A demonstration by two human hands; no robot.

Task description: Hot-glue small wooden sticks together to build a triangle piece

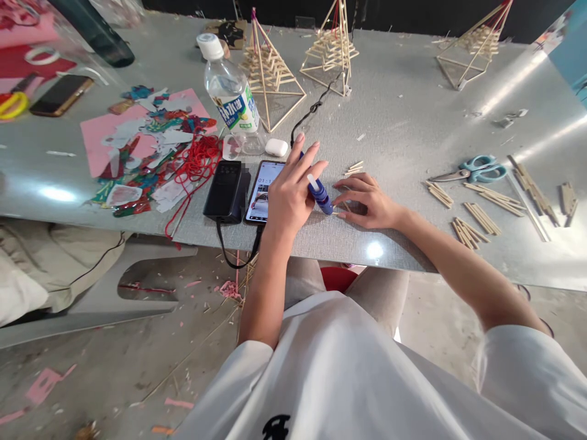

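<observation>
My left hand [293,192] is closed around a small blue hot glue gun [322,198], its nozzle pointing down to the right near the tabletop. A white glue stick pokes out of its back, and a black cord runs away from its handle. My right hand [369,205] rests on the table with its fingertips pinching a short, thin wooden stick [335,213] by the nozzle. Just beyond that hand lie several short sticks [354,167]. A phone [259,198] with a lit screen sits partly behind my left hand and wrist.
Stick pyramids [270,79] stand at the back. A water bottle [232,91], white earphone case [276,147] and black power bank [224,190] are left of my hands, with red string [202,157] and paper scraps [137,140]. Scissors [479,169] and stick bundles [482,218] lie right.
</observation>
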